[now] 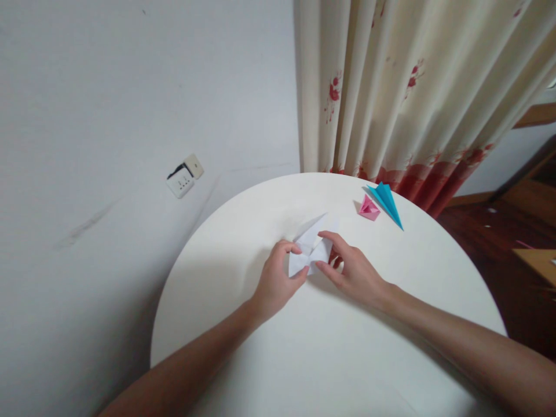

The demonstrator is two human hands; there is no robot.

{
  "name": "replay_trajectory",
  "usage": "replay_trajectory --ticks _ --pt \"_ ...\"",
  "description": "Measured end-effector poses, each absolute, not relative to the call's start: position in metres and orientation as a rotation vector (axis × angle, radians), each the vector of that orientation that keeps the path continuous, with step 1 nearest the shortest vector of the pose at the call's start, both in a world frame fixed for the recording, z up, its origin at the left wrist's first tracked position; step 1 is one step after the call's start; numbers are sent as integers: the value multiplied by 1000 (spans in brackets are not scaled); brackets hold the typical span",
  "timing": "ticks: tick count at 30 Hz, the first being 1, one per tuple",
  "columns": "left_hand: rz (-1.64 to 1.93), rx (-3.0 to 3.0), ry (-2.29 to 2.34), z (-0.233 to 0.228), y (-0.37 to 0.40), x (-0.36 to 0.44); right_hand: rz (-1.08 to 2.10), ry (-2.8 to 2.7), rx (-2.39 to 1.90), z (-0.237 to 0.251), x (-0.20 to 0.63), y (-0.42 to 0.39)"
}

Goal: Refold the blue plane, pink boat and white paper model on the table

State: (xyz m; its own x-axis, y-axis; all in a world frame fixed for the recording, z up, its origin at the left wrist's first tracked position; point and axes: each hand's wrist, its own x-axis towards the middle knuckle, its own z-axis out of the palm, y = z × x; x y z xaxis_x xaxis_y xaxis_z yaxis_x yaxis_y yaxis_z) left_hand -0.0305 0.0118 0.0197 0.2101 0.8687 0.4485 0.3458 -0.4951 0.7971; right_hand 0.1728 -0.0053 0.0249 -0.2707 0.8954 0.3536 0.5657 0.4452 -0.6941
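Both hands hold a folded sheet of white paper (pixel 320 252) over the middle of the round table. My left hand (pixel 278 275) pinches its left side, thumb at the near edge and forefinger on top. On the right side, my right hand (pixel 347 263) grips the paper, with its thumb near the middle crease and its forefinger along the top. The paper has several creased flaps, and one long pointed flap rises away from me. Some of the right hand's fingers are hidden behind the paper.
A pink folded paper piece (pixel 369 209) and a blue paper plane (pixel 388 202) lie at the table's far right. The white round table (pixel 208 284) stands by a wall with a socket (pixel 180 183). A flowered curtain (pixel 391 87) hangs behind it.
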Motion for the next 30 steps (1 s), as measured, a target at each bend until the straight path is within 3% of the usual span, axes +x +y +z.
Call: replay_trajectory --ticks 4,12,22,30 --pt "1237 1960 1096 20 11 -32 475 -1961 -1357 30 175 -4" --pt "1329 1681 1192 21 23 -37 537 -2055 -1194 27 176 -3" --pt "1502 1764 1195 32 22 -39 -115 -2071 -1140 25 177 -2" --pt "1444 1522 1170 33 18 -33 -186 -2170 -1015 24 172 -4"
